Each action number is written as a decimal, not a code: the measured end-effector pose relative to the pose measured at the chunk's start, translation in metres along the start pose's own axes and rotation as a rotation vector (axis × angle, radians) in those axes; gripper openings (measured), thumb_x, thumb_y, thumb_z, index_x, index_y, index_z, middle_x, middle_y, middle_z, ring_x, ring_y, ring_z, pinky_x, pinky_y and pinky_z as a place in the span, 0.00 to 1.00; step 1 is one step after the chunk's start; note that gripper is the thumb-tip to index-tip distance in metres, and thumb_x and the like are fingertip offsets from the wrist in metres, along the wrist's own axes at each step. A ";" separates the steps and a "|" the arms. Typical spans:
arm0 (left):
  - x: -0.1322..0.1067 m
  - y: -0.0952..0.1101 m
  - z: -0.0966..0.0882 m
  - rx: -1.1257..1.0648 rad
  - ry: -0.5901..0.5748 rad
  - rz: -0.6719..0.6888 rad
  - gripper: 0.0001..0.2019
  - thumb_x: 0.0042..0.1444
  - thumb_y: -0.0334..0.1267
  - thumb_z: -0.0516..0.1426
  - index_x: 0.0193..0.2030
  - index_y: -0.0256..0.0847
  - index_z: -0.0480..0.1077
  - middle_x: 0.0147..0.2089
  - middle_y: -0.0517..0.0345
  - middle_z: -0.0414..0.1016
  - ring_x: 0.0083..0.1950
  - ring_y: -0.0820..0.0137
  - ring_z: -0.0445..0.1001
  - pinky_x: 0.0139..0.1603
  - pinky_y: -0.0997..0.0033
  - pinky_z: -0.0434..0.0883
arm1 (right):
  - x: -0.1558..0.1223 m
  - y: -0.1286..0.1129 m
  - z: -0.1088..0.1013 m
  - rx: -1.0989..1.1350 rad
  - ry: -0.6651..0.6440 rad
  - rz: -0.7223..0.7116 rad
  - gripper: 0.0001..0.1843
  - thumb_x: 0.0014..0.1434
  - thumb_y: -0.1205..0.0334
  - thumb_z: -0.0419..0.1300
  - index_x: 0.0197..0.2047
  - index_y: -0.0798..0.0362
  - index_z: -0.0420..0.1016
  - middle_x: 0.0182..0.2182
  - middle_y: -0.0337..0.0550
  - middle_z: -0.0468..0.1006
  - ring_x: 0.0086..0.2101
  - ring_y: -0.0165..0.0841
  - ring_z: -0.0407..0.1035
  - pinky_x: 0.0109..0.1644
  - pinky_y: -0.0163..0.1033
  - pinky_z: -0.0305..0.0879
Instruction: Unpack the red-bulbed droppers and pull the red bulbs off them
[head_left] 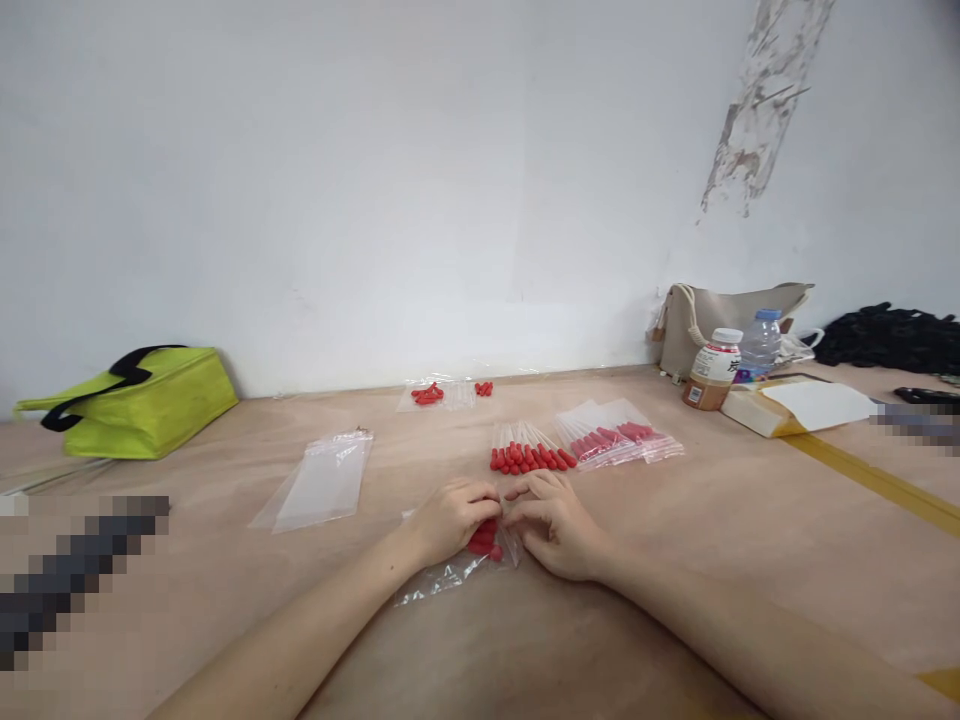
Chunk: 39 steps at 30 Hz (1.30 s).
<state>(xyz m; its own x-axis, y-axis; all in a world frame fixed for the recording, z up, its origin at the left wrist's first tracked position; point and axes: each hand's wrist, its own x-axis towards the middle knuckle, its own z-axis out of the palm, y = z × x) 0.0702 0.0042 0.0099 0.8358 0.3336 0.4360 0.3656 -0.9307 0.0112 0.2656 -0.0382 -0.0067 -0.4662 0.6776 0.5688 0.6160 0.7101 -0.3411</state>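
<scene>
My left hand (459, 520) curls over a bunch of red-tipped sticks (484, 540) in front of me, its fingers closed on them. Part of the bunch is hidden under that hand. A clear plastic bag (442, 580) lies around and under these sticks. Facing it from the other side, my right hand (559, 525) is bent with fingers and thumb apart, close to the bag's edge; whether its fingertips touch the bag I cannot tell. Just beyond my hands lies a loose pile of red-tipped sticks (529, 457). Filled clear bags of such sticks (619, 435) lie right of the pile.
Flat clear zip bags (326, 485) lie to the left. More red pieces (429, 394) rest on plastic near the wall. A lime-green bag (154, 405) stands far left. At right are a brown-and-white bottle (712, 370), a clear bottle (761, 345), a beige bag (735, 305) and a box (757, 412).
</scene>
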 end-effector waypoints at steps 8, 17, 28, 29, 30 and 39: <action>0.000 0.000 -0.005 0.155 -0.091 0.041 0.09 0.58 0.31 0.47 0.35 0.40 0.68 0.38 0.60 0.73 0.34 0.74 0.69 0.34 0.75 0.63 | 0.007 0.012 0.000 -0.263 0.013 -0.427 0.12 0.58 0.69 0.50 0.31 0.47 0.71 0.31 0.36 0.74 0.39 0.30 0.62 0.53 0.47 0.47; -0.001 0.001 -0.010 0.356 -0.188 0.258 0.12 0.61 0.28 0.43 0.32 0.39 0.64 0.36 0.60 0.72 0.37 0.73 0.70 0.30 0.75 0.62 | 0.010 0.010 -0.001 -0.404 -0.097 -0.511 0.13 0.59 0.72 0.45 0.30 0.51 0.67 0.25 0.36 0.70 0.38 0.29 0.61 0.57 0.49 0.41; -0.006 -0.014 -0.039 0.245 -0.137 0.124 0.15 0.61 0.29 0.40 0.46 0.41 0.65 0.49 0.54 0.69 0.42 0.70 0.71 0.39 0.73 0.67 | 0.006 0.006 -0.012 -0.214 -0.207 -0.380 0.10 0.56 0.71 0.48 0.36 0.51 0.68 0.36 0.40 0.74 0.42 0.32 0.61 0.49 0.42 0.52; -0.007 -0.015 -0.038 0.216 -0.145 0.092 0.15 0.61 0.30 0.40 0.46 0.42 0.65 0.49 0.55 0.69 0.43 0.70 0.71 0.39 0.73 0.67 | 0.005 0.005 -0.014 -0.179 -0.211 -0.340 0.09 0.56 0.70 0.49 0.36 0.51 0.69 0.34 0.40 0.74 0.41 0.32 0.61 0.47 0.41 0.53; -0.008 -0.014 -0.037 0.173 -0.157 0.045 0.15 0.61 0.30 0.41 0.47 0.43 0.65 0.48 0.56 0.70 0.42 0.71 0.71 0.40 0.73 0.67 | 0.004 0.005 -0.015 -0.138 -0.216 -0.292 0.08 0.56 0.68 0.50 0.35 0.51 0.69 0.32 0.40 0.74 0.39 0.32 0.62 0.46 0.41 0.54; -0.040 0.017 -0.031 -0.280 -0.148 -0.392 0.22 0.57 0.43 0.49 0.58 0.45 0.53 0.59 0.52 0.60 0.58 0.65 0.59 0.57 0.60 0.60 | 0.010 0.000 -0.005 0.236 -0.080 0.242 0.05 0.52 0.65 0.57 0.32 0.51 0.74 0.28 0.37 0.75 0.32 0.30 0.65 0.36 0.34 0.60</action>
<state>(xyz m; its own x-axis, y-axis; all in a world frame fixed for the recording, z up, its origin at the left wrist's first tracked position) 0.0303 -0.0297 0.0211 0.7143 0.6648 0.2186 0.5566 -0.7290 0.3983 0.2641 -0.0321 0.0025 -0.3783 0.8380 0.3932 0.5551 0.5453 -0.6281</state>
